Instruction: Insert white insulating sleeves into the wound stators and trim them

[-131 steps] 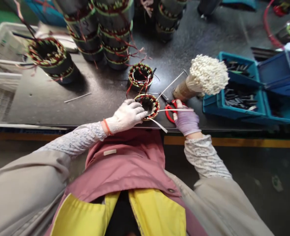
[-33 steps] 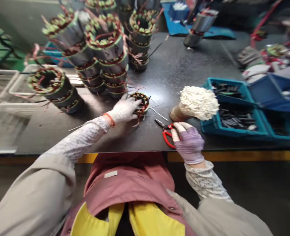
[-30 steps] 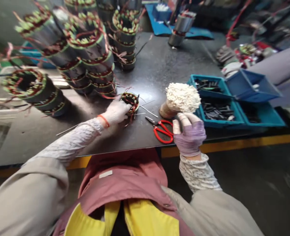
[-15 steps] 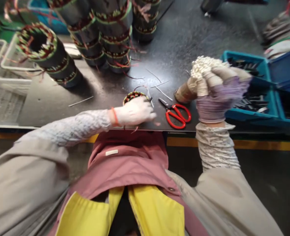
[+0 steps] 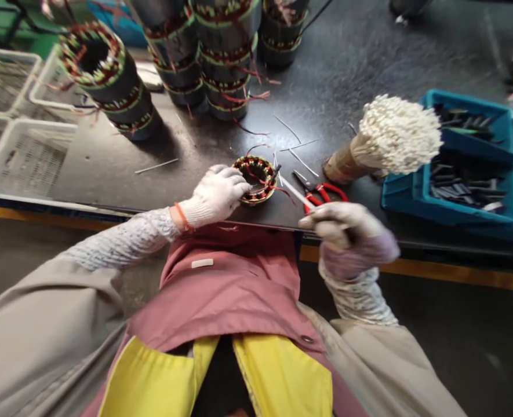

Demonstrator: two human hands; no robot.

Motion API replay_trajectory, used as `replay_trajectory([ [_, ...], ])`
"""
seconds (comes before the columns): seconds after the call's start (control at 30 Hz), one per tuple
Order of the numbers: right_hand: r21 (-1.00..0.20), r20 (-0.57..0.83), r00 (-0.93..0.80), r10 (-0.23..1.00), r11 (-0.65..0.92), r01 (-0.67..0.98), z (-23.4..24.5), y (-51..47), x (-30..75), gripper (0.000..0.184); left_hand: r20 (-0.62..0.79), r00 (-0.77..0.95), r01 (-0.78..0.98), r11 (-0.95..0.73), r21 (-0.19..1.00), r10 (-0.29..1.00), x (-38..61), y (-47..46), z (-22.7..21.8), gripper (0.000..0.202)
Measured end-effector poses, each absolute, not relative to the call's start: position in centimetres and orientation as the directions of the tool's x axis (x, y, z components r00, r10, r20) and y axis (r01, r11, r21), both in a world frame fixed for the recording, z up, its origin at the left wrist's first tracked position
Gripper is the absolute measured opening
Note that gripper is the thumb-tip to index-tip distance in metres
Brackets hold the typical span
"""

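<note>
A small motor stator (image 5: 255, 200) with red and black wires and a green-yellow rim stands near the table's front edge. My left hand (image 5: 221, 192), in a white glove, has its fingers curled over the stator's left rim. My right hand (image 5: 347, 231), gloved and slightly blurred, pinches a thin white cable tie (image 5: 298, 194) that points toward the stator. Red-handled scissors (image 5: 332, 188) lie beneath the tie, partly hidden by it and the right hand. Behind them, a thick bundle of white cable ties (image 5: 399, 133) leans in a brown wrap.
Tall stacks of wired stators (image 5: 228, 63) stand at the back left, near another stack (image 5: 117, 87). White baskets (image 5: 30, 159) are at the left. Blue bins (image 5: 469, 211) with black pieces sit at the right. Several thin white strips (image 5: 303, 162) lie on the dark table (image 5: 195, 150).
My right hand has left the tie bundle and come down and left, with a cable tie in its fingers. My left hand has shifted left, uncovering the stator's opening.
</note>
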State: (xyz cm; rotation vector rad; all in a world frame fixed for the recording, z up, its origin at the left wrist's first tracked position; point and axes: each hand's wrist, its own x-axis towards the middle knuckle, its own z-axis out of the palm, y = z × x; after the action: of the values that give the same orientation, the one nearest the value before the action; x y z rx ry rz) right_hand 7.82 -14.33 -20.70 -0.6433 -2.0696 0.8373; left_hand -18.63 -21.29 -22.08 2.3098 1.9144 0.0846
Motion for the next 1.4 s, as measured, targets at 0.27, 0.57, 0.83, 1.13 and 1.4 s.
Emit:
replay_trajectory([
  [0.27, -0.728, 0.566, -0.607, 0.558, 0.684, -0.051, -24.8, -19.8, 7.0, 0.036, -0.118, 0.109, 0.946, -0.067, 0.317, 0.987, -18.3, -18.0, -21.8, 0.025],
  [0.57, -0.807, 0.467, -0.660, 0.589, 0.589, -0.045, -26.5, -21.9, 8.8, 0.030, 0.083, 0.072, 0.898, -0.101, 0.428, 0.994, -16.4, -19.2, -24.1, 0.024],
  [0.83, -0.892, 0.364, -0.633, 0.684, 0.451, -0.026, -27.6, -22.2, 8.5, 0.025, -0.027, 0.263, 0.939, -0.250, 0.235, 0.964, -17.9, -18.6, -23.3, 0.067],
  [1.13, -0.880, 0.393, -0.447, 0.803, 0.470, 0.071, -29.9, -19.7, 3.4, 0.014, 0.091, 0.178, 0.892, -0.200, 0.405, 0.980, -17.0, -18.4, -24.4, 0.064],
  [1.4, -0.913, 0.361, -0.284, 0.888, 0.399, 0.085, -28.1, -17.6, 1.6, 0.006, 0.451, -0.076, 0.752, -0.246, 0.612, 0.889, -16.0, -19.9, -28.0, 0.024],
])
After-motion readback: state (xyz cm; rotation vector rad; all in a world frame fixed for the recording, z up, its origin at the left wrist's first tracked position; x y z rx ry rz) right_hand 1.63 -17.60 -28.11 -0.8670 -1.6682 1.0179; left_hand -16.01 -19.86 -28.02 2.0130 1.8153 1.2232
